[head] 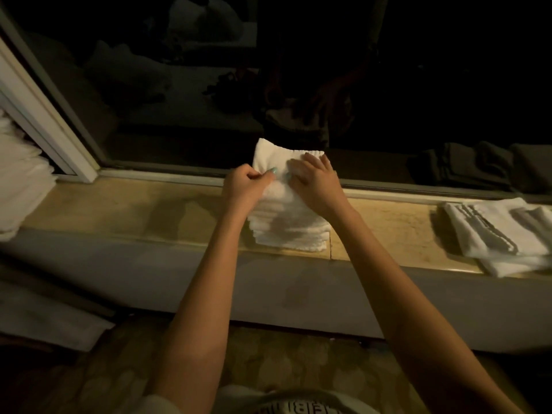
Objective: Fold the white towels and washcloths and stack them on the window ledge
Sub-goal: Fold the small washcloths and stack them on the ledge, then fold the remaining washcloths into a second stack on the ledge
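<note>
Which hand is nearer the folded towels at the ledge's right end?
Right: the right hand presses the middle stack nearer those towels; the left hand pinches its left side.

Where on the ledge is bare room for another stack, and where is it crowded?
The widest bare ledge lies between the left towel pile and the middle stack. A shorter patch lies between that stack and the right towel pile. Crowded: the middle stack nearly fills the ledge front to back, with the left hand pinching and the right hand pressing its top.
</note>
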Demonstrator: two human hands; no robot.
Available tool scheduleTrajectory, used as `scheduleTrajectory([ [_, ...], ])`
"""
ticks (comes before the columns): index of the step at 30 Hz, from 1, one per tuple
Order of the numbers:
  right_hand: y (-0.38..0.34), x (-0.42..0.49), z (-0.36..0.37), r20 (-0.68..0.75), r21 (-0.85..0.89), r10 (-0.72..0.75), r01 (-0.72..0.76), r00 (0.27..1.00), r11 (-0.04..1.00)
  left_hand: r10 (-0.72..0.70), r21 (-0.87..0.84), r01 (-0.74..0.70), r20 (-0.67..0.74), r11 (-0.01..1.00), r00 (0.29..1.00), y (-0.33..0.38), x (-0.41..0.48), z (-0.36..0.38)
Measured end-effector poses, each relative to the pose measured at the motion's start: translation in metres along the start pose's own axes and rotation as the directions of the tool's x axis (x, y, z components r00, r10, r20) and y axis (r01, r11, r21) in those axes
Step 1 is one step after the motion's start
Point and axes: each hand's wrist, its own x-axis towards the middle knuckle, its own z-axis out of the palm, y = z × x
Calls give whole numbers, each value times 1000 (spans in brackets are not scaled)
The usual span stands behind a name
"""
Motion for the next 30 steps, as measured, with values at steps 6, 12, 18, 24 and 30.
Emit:
scheduleTrajectory([
  [6, 22, 2, 16, 43, -75, 95, -92, 994, 993, 261, 254, -319, 237, 913, 936, -2, 31, 16],
  [12, 22, -3, 16, -23, 160, 140, -134, 990, 978, 87, -39, -78, 362, 996, 928, -19, 34, 31],
  [18, 18, -9, 23, 25, 253, 260, -258, 965, 932, 80, -195, -10, 351, 981, 933, -32, 22, 30],
  [24, 16, -8, 8, 18, 299, 305, -296, 952, 907, 185, 254, -247, 246, 935, 952, -13, 20, 24],
  [30, 38, -45, -25, -122, 319, 431, -376, 894, 870, 492, 457, -528, 205, 716, 846, 49, 0, 36],
])
